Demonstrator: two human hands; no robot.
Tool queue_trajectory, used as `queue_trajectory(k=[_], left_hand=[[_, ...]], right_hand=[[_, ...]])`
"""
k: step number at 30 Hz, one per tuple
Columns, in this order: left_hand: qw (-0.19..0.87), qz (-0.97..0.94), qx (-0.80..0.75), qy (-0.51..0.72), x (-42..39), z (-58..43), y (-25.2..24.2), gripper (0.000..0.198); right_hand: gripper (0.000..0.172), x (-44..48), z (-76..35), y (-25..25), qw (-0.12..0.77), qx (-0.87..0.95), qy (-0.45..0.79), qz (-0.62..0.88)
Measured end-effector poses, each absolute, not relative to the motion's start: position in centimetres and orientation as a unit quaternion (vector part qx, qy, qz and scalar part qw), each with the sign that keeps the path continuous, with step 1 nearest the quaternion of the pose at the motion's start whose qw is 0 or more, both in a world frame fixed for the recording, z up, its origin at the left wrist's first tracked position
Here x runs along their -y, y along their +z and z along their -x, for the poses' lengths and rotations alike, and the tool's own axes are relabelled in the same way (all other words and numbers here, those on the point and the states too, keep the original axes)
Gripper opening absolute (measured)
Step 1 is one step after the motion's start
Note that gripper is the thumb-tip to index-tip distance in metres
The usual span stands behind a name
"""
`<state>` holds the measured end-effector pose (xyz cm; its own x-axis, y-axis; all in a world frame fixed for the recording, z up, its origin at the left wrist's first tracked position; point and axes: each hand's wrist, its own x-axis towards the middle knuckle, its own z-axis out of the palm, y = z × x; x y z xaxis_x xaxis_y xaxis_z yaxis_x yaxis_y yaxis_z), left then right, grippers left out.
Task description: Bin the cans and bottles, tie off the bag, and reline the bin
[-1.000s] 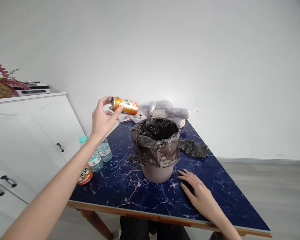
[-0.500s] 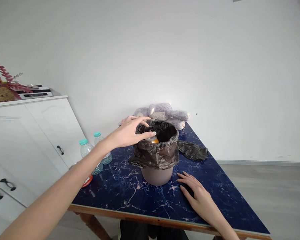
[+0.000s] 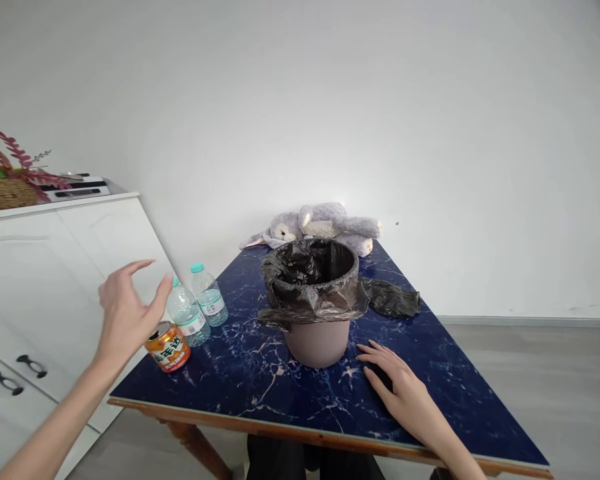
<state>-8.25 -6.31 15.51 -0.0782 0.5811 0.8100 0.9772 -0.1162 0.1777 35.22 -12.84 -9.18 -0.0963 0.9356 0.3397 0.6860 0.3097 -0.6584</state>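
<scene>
A small grey bin [image 3: 318,341] lined with a black bag [image 3: 310,283] stands in the middle of the dark blue marbled table [image 3: 260,380]. My left hand [image 3: 125,313] hovers open, fingers spread, just above and left of an orange drink can [image 3: 169,347] at the table's left edge. Two small water bottles [image 3: 187,313] with teal caps stand right behind the can. My right hand [image 3: 400,390] lies flat and open on the table, just right of the bin's base. No can shows inside the bin from this angle.
A grey plush toy [image 3: 320,227] lies at the table's far end against the white wall. A loose black bag [image 3: 393,299] lies right of the bin. A white cabinet [image 3: 50,267] with a wicker basket [image 3: 5,193] stands to the left.
My left hand carried an orange can to the bin, let it go inside, then swung back left toward the second can. The right hand has stayed put.
</scene>
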Motion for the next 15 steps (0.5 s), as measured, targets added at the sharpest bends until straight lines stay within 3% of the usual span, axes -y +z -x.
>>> queue_trajectory(k=[4, 6, 10, 13, 15], left_hand=[[0.153, 0.552, 0.763, -0.299, 7.2, 13.4, 11.2, 0.105], [0.074, 0.550, 0.788, -0.267, 7.3, 15.0, 9.2, 0.114], [-0.007, 0.562, 0.787, -0.254, 7.5, 17.0, 6.4, 0.092], [0.035, 0.565, 0.777, -0.275, 8.6, 17.1, 6.2, 0.071], [0.107, 0.566, 0.760, -0.301, 10.1, 16.3, 7.2, 0.068]], right_hand=[[0.035, 12.8, -35.1, -9.2, 0.382, 0.720, 0.161, 0.556], [0.035, 12.8, -35.1, -9.2, 0.383, 0.721, 0.161, 0.555], [0.035, 12.8, -35.1, -9.4, 0.381, 0.719, 0.158, 0.559], [0.035, 12.7, -35.2, -9.6, 0.377, 0.721, 0.156, 0.560], [0.036, 12.7, -35.2, -9.7, 0.376, 0.723, 0.155, 0.559]])
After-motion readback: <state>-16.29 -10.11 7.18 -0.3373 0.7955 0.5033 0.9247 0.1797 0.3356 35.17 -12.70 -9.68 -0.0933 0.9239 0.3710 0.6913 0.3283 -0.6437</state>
